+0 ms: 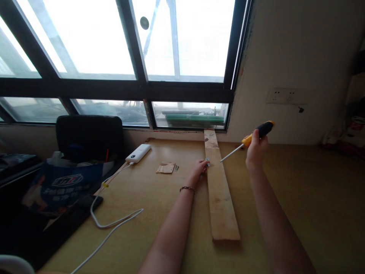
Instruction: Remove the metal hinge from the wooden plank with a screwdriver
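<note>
A long wooden board (222,205) lies on the table and stretches from near me toward the window. At its left edge, my left hand (198,170) pinches a small shiny metal piece (207,162), perhaps a hinge; its exact kind is too small to tell. My right hand (256,148) is closed around the yellow and black handle of a screwdriver (232,152). The shaft slants down to the left, its tip over the right side of the board; whether it touches the wood I cannot tell. Left of the board lie a small brown flat piece (165,168) and some screws (176,168).
A white power bank (138,153) with a white cable (114,224) lies on the left of the table (299,213). Beyond the left edge are a black chair (89,129) and a blue bag (68,186). A window and a wall with sockets (288,96) stand behind.
</note>
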